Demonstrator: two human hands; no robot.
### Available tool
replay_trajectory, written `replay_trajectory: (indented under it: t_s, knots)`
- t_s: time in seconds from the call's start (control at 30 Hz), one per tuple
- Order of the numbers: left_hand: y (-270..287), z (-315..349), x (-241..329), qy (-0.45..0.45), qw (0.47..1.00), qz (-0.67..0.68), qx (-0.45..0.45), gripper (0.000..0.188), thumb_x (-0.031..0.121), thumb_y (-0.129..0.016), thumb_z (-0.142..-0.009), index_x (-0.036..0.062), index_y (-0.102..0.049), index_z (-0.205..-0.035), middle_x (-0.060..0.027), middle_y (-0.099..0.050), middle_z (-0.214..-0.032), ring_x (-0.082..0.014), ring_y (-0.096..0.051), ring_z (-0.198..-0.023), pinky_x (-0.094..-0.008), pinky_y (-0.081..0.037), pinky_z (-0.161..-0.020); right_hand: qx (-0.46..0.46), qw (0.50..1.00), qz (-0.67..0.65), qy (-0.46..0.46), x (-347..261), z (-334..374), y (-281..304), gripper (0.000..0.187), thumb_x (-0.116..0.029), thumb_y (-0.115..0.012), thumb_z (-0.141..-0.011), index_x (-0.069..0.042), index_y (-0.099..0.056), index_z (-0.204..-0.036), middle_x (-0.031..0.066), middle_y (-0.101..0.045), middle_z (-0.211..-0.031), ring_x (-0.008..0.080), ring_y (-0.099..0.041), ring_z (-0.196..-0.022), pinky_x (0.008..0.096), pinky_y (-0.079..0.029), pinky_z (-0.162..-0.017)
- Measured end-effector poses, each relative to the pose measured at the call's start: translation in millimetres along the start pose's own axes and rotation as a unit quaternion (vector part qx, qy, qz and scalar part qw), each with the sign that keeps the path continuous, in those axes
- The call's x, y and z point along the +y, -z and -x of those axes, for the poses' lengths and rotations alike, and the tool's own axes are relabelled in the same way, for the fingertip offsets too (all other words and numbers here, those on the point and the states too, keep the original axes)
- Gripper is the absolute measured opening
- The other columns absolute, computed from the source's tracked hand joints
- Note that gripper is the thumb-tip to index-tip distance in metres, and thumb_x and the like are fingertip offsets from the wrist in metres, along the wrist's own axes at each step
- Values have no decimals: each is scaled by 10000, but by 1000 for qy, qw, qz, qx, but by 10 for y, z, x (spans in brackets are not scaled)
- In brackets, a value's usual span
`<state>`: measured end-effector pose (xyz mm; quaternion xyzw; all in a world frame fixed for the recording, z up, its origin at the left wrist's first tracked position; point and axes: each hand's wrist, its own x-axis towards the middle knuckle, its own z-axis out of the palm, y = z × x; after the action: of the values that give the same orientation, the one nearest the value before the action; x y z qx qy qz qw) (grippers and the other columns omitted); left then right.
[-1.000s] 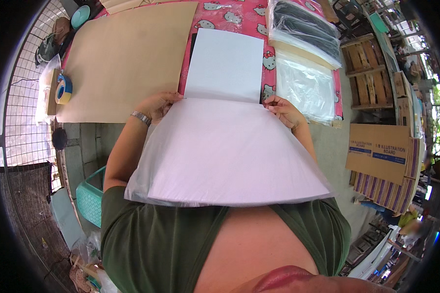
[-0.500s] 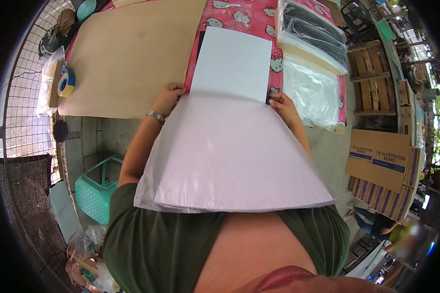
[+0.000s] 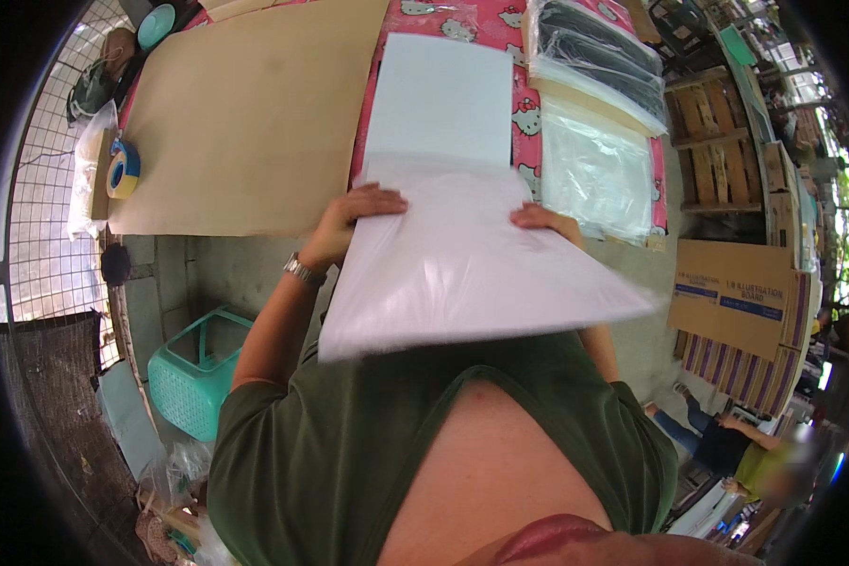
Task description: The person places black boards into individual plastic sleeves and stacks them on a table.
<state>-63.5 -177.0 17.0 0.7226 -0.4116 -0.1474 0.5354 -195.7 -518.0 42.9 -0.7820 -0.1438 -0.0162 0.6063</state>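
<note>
Over table edge, white sleeve, long axis pointing forward; left fingers, right fingers atop, grip unclear.

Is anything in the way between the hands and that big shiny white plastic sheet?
Nothing visible is. The bare left hand and bare right hand lie over the side edges of the big shiny white plastic sheet, with nothing seen between.

beyond the pink-covered table's left edge, daylight glares through wire mesh; below its near edge, a teal plastic seat and grey floor; past the right edge, wooden pallets.
</note>
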Motion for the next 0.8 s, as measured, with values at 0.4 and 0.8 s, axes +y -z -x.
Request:
replay_trajectory:
  t_s: [0.4, 0.8]
  knots:
    - [349, -533, 37, 142, 962, 97, 213, 190, 152, -643, -852, -17, -652, -938, -46, -675, -854, -101, -600, -767, -254, -478, -710, 219, 965, -131, -65, -126, -963, 155, 251, -129, -651, -842, 10, -619, -1049, 41, -651, -979, 94, -567, -879, 249, -432, -813]
    - [-19, -267, -820, 244, 950, 64, 186, 222, 92, -673, -811, 10, -625, -1012, -40, -661, -928, -109, -572, -828, -281, -458, -733, 171, 973, 12, -155, 1011, -779, -188, 250, -93, -631, -848, -9, -588, -1079, 60, -659, -983, 133, -580, -898, 273, -432, -830]
